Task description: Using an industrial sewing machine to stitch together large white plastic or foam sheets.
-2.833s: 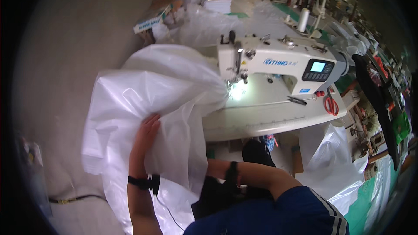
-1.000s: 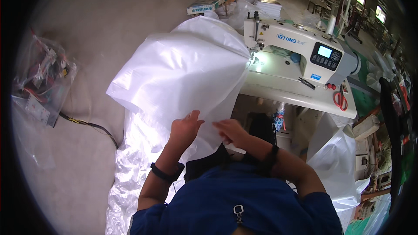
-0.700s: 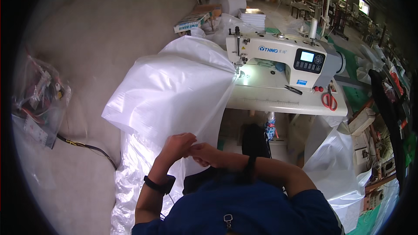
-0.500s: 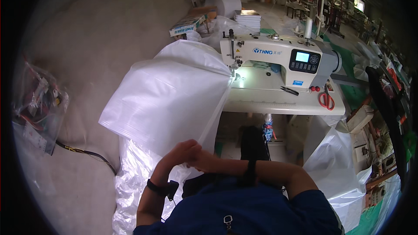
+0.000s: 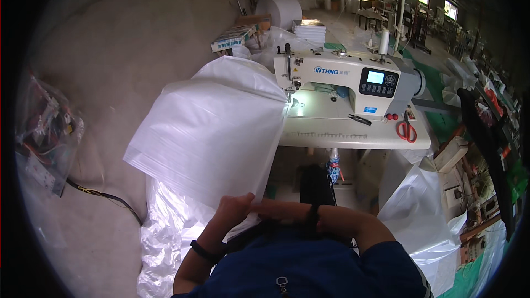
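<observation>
A large white plastic sheet (image 5: pixel 204 121) drapes off the left end of a white sewing machine (image 5: pixel 342 74). Its upper right corner lies under the lit needle area. At the sheet's near right edge, my left hand (image 5: pixel 232 211) is closed in a fist on the plastic, thumb side up. My right hand (image 5: pixel 270 208) reaches across from the right and meets it there. Its fingers look closed and are partly hidden against the left hand, so what they hold does not show. Both hands are close to my body, below the machine table (image 5: pixel 353 139).
On the table lie black thread snips (image 5: pixel 360 120) and red-handled scissors (image 5: pixel 407 131). Crinkled clear plastic (image 5: pixel 165 232) hangs at lower left, with a black cable (image 5: pixel 105 194) beyond it. More white sheeting (image 5: pixel 414 215) hangs at right. Behind the machine are boxes (image 5: pixel 234 38) and a white roll (image 5: pixel 280 11).
My left hand has turned and drawn down toward my body, its thumb now showing on top. My right hand stays beside it. The whole view has shifted slightly; the sheet hangs much the same.
</observation>
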Available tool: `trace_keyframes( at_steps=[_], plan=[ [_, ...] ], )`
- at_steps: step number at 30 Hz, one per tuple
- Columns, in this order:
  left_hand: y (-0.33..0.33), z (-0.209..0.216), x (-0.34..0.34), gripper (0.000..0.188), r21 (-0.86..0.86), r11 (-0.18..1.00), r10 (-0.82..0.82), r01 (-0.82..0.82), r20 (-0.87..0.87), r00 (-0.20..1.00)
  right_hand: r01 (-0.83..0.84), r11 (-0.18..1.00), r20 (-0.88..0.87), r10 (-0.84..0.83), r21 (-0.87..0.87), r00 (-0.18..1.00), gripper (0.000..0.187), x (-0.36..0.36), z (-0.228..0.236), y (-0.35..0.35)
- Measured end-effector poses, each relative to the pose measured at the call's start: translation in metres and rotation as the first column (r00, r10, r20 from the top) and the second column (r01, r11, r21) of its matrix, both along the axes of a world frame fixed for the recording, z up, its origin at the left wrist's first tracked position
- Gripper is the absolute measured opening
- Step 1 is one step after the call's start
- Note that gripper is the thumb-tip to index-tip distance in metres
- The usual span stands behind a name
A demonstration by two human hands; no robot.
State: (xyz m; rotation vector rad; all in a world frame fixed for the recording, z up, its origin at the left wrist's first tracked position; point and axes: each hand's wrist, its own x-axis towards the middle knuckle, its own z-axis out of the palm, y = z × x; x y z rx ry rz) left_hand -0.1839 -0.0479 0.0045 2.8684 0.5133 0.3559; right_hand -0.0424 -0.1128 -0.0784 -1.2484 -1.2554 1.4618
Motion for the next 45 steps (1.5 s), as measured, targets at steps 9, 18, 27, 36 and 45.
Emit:
trace_keyframes(
  at_steps=[9, 18, 27, 36, 45],
  plan=[
    [0.015, 0.025, 0.002, 0.013, -0.346, 0.926, -0.14, 0.15, 0.053, 0.989, -0.213, 0.95, 0.406, 0.106, 0.228, 0.908, 0.025, -0.024, 0.045, -0.031],
    [-0.001, 0.0, -0.01, 0.024, -0.281, 0.959, -0.029, 0.041, 0.046, 0.999, -0.547, 0.728, 0.555, 0.275, 0.413, 0.785, 0.016, -0.029, 0.027, -0.013],
    [-0.037, -0.001, -0.013, 0.021, -0.691, 0.722, 0.187, -0.033, 0.15, 0.971, 0.444, 0.752, 0.786, -0.599, 0.486, 0.154, 0.024, 0.203, 0.091, 0.093],
    [-0.016, 0.032, 0.015, 0.013, -0.472, 0.803, -0.311, 0.364, 0.19, 0.931, 0.436, 0.87, 0.972, -0.18, 0.229, -0.151, 0.033, 0.191, 0.084, 0.159],
    [-0.005, 0.008, 0.032, 0.007, -0.451, 0.874, -0.043, 0.182, 0.301, 0.953, 0.487, 0.813, 0.925, -0.38, 0.32, 0.026, 0.047, 0.159, 0.072, 0.119]
  ],
)
